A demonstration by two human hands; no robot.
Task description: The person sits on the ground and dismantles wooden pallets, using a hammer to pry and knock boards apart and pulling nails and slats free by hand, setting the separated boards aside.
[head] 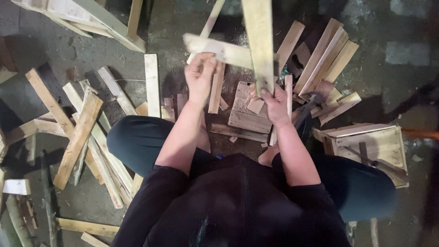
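Note:
I look straight down on myself squatting on a concrete floor among pale wood slats. My left hand (200, 75) grips a short horizontal slat (219, 49) held up in the air. My right hand (275, 101) holds the lower end of a long upright slat (259, 41) that crosses over the short one. Below the hands lies a small nailed board panel (246, 114) on the floor. A hammer (310, 104) rests just right of my right hand.
A fan of slats (327, 55) lies at upper right. A small wooden crate (368, 146) with a tool in it sits at right. Crossed slats (80, 132) pile up at left, and a wooden frame (87, 18) lies at upper left.

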